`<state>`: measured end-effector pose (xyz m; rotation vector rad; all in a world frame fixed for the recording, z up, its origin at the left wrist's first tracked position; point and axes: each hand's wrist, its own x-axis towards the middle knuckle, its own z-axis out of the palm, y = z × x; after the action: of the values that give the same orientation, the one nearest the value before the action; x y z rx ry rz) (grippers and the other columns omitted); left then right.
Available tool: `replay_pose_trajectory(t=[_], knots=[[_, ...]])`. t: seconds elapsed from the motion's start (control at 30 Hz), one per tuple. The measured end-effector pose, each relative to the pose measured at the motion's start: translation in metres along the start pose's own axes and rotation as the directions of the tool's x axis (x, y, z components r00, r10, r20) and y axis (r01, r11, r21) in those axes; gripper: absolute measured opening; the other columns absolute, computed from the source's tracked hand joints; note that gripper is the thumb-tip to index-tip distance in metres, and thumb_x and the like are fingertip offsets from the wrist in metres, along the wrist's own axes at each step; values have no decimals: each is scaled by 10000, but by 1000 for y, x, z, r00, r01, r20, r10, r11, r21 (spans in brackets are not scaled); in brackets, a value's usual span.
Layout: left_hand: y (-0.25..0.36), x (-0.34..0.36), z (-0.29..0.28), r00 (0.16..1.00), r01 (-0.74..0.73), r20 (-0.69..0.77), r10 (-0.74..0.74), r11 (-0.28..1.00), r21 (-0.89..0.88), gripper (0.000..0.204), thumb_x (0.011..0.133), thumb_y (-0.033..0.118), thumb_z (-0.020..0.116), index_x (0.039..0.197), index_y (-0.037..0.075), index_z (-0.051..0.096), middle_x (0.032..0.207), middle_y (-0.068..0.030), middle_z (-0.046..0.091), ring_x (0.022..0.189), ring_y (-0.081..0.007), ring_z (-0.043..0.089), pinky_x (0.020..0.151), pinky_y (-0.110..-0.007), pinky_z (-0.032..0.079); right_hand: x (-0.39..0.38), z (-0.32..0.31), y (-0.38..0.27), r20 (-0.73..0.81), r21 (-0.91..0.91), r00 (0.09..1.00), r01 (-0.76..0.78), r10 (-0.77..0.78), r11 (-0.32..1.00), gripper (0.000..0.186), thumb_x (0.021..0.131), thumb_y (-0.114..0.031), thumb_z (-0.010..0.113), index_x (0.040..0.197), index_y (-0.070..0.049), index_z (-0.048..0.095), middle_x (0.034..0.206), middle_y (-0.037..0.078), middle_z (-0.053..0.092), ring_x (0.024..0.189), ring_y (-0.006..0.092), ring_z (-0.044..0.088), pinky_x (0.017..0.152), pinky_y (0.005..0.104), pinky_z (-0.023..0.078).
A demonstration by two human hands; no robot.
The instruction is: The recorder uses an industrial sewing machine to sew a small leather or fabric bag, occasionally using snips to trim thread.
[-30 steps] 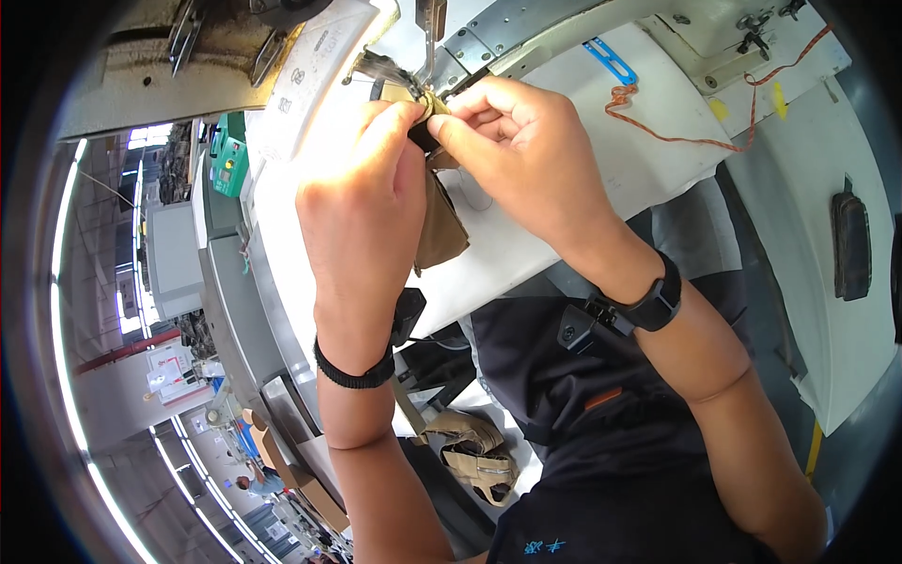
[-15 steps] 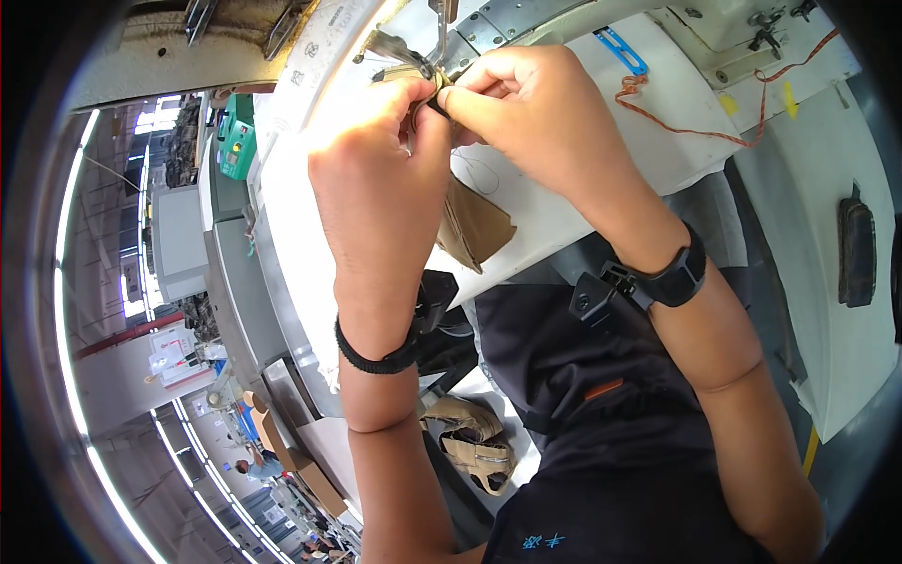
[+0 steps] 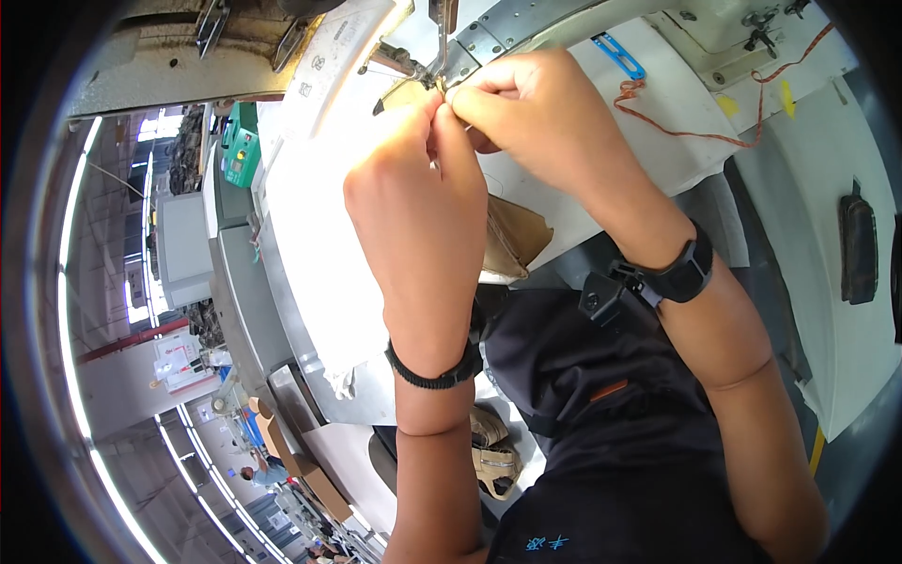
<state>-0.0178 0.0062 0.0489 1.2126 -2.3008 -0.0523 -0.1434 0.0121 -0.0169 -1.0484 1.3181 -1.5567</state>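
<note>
My left hand [image 3: 413, 202] and my right hand [image 3: 526, 122] meet fingertip to fingertip just under the needle bar [image 3: 442, 42] of a sewing machine [image 3: 282, 47]. Both pinch the top edge of a tan fabric piece [image 3: 512, 235], which hangs down between my wrists over the edge of the white table [image 3: 310, 254]. What lies between the fingertips is hidden by my fingers. My left wrist wears a black band, and my right wrist wears a black strap with a small device.
An orange thread [image 3: 695, 122] and a blue clip [image 3: 618, 54] lie on the white table at the upper right. A dark pouch [image 3: 860, 249] rests at the right. A green box [image 3: 240, 146] stands at the left. A factory floor with another person shows at the lower left.
Both hands have shifted up and to the right toward the needle, staying pinched together. More of the tan fabric now hangs free below my right wrist.
</note>
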Motion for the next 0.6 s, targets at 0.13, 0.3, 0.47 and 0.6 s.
replay_pose_trajectory(t=[0.13, 0.3, 0.47, 0.6], knots=[[-8, -21, 6, 998, -56, -25, 53, 994, -98, 224, 1023, 21, 615, 1209, -52, 716, 1052, -213, 710, 939, -373, 685, 851, -406, 540, -15, 4, -1, -75, -171, 987, 128, -142, 977, 229, 1007, -157, 650, 942, 47, 733, 752, 81, 714, 707, 90, 657, 661, 272, 524], [-28, -54, 13, 996, -83, -44, 73, 949, -304, 228, 1014, -62, 603, 1221, -52, 698, 1173, -191, 694, 1042, -319, 683, 920, -393, 540, -31, 27, -1, -185, -312, 960, 147, -212, 939, 246, 1020, -217, 681, 1094, 14, 640, 718, 102, 674, 653, 211, 665, 635, 362, 514], [-67, -62, 3, 978, 170, -45, -205, 899, -404, 232, 1045, 38, 623, 1251, 0, 722, 1263, -152, 709, 1111, -242, 680, 945, -362, 541, -32, 34, 9, -194, -177, 969, 118, -152, 977, 217, 1020, -163, 681, 1131, 13, 620, 720, 89, 651, 645, 121, 628, 624, 325, 498], [-96, -49, 9, 868, 440, 197, -457, 522, -731, 524, 1101, 221, 632, 1535, -38, 494, 1419, -157, 642, 1216, -192, 626, 1007, -335, 519, -34, 35, 15, -54, 306, 998, 50, -35, 951, 213, 1075, -141, 628, 1201, 30, 638, 880, 35, 748, 766, 33, 640, 689, 248, 527]])
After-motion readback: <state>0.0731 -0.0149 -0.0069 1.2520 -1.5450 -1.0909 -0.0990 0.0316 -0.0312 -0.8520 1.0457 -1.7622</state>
